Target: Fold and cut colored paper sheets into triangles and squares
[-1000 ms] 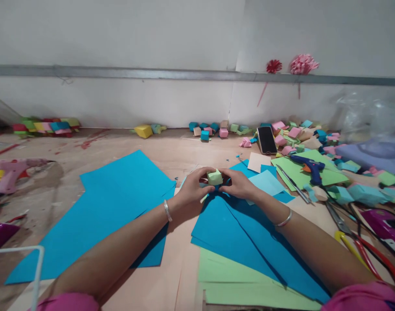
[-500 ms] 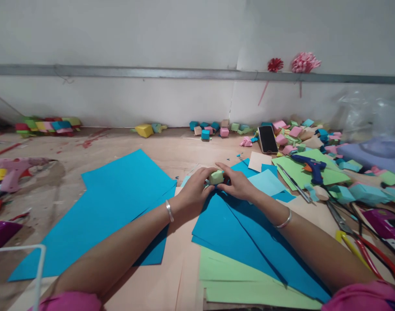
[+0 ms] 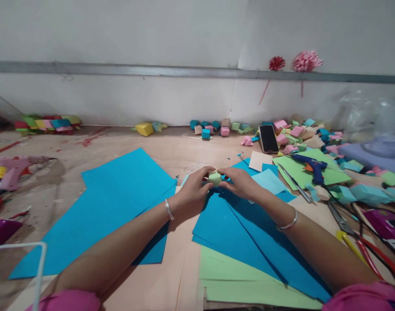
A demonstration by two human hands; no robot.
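A small pale green paper box (image 3: 214, 179) is held between my two hands, above the far corner of the blue paper sheets (image 3: 229, 229). My left hand (image 3: 197, 185) grips its left side with thumb and fingers. From the other side, my right hand (image 3: 238, 181) pinches it the same way. Fingers cover the box's side faces. Beneath the blue sheets lie light green sheets (image 3: 236, 276), and another large blue sheet (image 3: 109, 203) spreads under and beyond my left forearm.
On the right lie a blue glue gun (image 3: 315, 167) on green paper, a silver pen-like tool (image 3: 294, 183), scissors (image 3: 349, 233) and a heap of paper boxes (image 3: 291, 134). A phone (image 3: 268, 139) leans near the heap. A pink glue gun (image 3: 14, 172) is at left.
My right hand has shifted its fingers on the green paper box, and the box has turned or tipped slightly. My left hand stays nearly in place.
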